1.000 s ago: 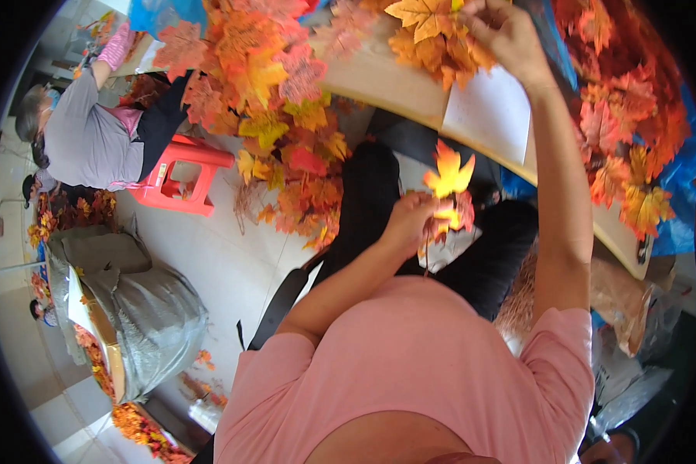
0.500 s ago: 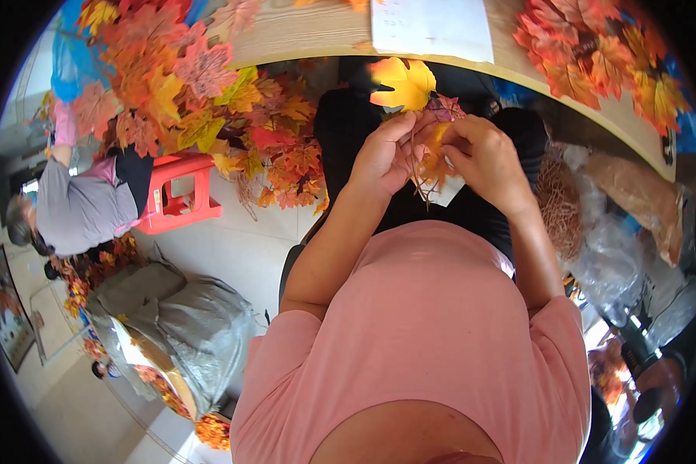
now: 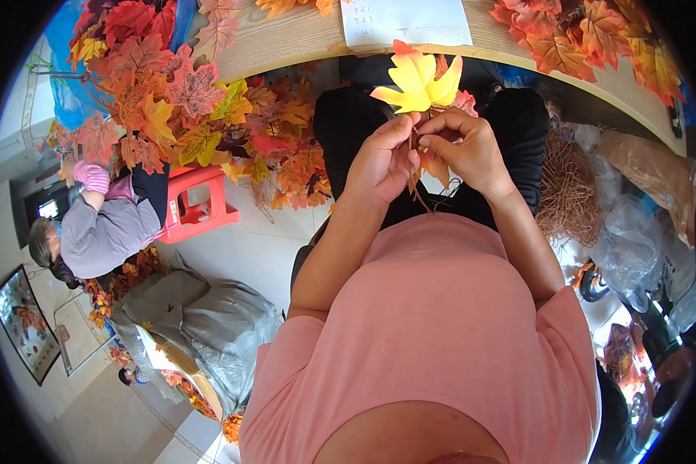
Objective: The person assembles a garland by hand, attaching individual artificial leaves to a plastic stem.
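— What have you got there?

— A yellow leaf (image 3: pixel 417 81), held up over my lap just below the tabletop (image 3: pixel 286 39). My left hand (image 3: pixel 380 158) and right hand (image 3: pixel 464 151) meet at its stem; the fingers (image 3: pixel 433 127) of both are clenched on it and the brown stems (image 3: pixel 425 182) hanging under it.

— And around you?

— A leaf heap (image 3: pixel 170 100) to my left, a white sheet (image 3: pixel 406 19) on the tabletop, and a red stool (image 3: pixel 201 205).

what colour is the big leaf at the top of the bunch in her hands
Bright yellow leaf, seen best in the head view.
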A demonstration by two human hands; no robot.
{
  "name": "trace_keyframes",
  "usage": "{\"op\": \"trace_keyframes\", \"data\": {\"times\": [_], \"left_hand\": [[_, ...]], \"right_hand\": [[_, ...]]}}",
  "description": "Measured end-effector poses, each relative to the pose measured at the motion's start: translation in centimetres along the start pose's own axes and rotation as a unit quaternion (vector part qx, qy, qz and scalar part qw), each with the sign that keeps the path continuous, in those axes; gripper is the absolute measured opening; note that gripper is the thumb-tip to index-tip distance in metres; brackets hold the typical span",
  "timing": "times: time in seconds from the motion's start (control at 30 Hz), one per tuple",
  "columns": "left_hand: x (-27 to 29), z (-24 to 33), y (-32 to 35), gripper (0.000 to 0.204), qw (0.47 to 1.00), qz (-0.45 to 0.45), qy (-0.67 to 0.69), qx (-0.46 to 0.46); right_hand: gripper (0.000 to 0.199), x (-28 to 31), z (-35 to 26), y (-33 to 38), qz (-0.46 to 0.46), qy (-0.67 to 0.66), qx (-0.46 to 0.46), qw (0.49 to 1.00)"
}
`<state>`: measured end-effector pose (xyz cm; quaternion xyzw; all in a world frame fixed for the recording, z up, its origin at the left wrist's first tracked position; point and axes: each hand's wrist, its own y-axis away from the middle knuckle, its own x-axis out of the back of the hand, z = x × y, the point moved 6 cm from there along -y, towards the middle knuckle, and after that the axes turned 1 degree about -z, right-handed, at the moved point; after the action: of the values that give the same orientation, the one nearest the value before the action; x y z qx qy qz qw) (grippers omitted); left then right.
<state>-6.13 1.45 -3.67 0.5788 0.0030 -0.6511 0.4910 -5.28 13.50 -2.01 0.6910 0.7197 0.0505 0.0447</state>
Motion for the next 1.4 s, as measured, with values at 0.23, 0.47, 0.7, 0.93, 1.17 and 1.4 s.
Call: {"op": "trace_keyframes", "data": {"times": [0.23, 0.47, 0.7, 0.93, 1.17, 1.4], "left_hand": [[-0.2, 0.2, 0.1, 0.016, 0.999, -0.020, -0.034, -0.018], [-0.6, 0.5, 0.2, 0.017, 0.999, -0.002, -0.039, -0.020], [-0.4, 0.0, 0.3, 0.016, 0.998, 0.036, -0.048, -0.024], [0.2, -0.4, 0.2, 0.016, 0.994, -0.001, -0.108, -0.031], [-0.8, -0.2, 1.2, 0.021, 0.968, 0.004, -0.219, -0.120], [1.6, -0.9, 2.8, 0.020, 0.967, 0.037, -0.224, -0.112]], "right_hand": [[0.009, -0.1, -0.7, 0.0, -0.003, -0.015, -0.012, 1.000], [0.009, -0.1, -0.7, 0.0, -0.007, 0.001, 0.007, 1.000], [0.013, -0.3, 0.1, 0.0, -0.020, -0.045, -0.037, 0.998], [0.017, -0.6, 0.9, 0.4, -0.033, -0.153, -0.154, 0.976], [0.018, -0.6, 0.8, -0.3, -0.014, -0.184, -0.093, 0.978], [0.013, 1.0, 0.5, -1.9, 0.026, -0.149, -0.099, 0.984]]}}
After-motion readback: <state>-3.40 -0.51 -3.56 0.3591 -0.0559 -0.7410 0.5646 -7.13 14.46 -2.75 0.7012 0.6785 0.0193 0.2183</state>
